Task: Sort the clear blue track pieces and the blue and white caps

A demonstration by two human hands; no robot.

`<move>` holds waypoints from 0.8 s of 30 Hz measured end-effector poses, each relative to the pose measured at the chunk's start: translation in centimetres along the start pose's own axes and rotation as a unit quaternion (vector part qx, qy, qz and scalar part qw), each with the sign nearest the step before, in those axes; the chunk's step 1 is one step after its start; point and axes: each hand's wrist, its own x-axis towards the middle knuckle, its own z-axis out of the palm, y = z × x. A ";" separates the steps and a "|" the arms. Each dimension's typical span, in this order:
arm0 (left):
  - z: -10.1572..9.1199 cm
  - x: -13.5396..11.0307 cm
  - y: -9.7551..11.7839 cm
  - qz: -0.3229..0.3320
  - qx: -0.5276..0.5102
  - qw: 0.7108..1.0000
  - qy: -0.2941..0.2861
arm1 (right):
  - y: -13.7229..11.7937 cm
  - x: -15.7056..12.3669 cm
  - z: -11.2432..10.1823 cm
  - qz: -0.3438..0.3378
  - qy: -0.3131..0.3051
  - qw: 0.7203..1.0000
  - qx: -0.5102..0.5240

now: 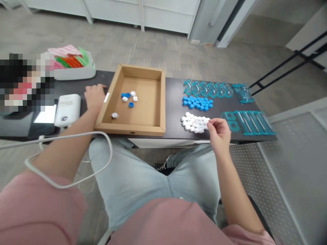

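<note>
A shallow cardboard tray [155, 102] sits on the dark table [173, 92] and holds a few blue and white hexagon pieces [129, 97], with one white piece [114, 115] apart near its front left. My left hand [94, 96] rests curled on the table against the tray's left wall, holding nothing I can see. My right hand [219, 132] is at the right edge of a cluster of white hexagon pieces [194, 123], its fingertips pinched together at one of them. A cluster of blue hexagon pieces [198, 102] lies just behind the white ones.
Clear turquoise curved parts [208, 88] and straight strips [249, 121] lie along the table's right side. A white device [67, 109] with a cable [76, 136] sits left of the tray. A white bin of red, green and pink items [73, 63] stands at the back left.
</note>
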 end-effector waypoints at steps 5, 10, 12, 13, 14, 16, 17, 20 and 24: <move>0.2 -0.1 -0.1 0.006 -0.017 1.000 0.005 | -11.0 1.9 7.5 -0.203 -0.282 0.938 -0.005; 0.8 0.0 -0.1 0.010 -0.013 1.000 0.023 | -18.4 4.7 19.5 -0.296 -0.508 0.802 -0.108; 0.8 0.0 -0.1 0.016 -0.013 0.999 0.025 | -19.2 5.1 24.5 -0.298 -0.550 0.758 -0.183; 0.9 0.0 -0.1 0.017 -0.013 0.999 0.025 | -19.4 5.0 26.6 -0.296 -0.564 0.739 -0.219; 0.9 0.0 -0.1 0.016 -0.012 0.999 0.024 | -19.5 4.8 28.4 -0.293 -0.574 0.722 -0.251; 0.9 0.1 -0.1 0.014 -0.012 1.000 0.021 | -19.6 4.3 30.7 -0.289 -0.579 0.703 -0.293; 0.9 0.1 -0.1 0.013 -0.012 1.000 0.020 | -19.7 4.0 31.3 -0.288 -0.579 0.700 -0.304; 0.7 0.0 -0.1 0.012 -0.019 1.000 0.017 | -20.0 4.3 30.3 -0.291 -0.556 0.725 -0.283; 0.2 -0.5 0.2 0.006 -0.032 0.999 0.011 | -19.6 7.3 22.9 -0.283 -0.463 0.833 -0.112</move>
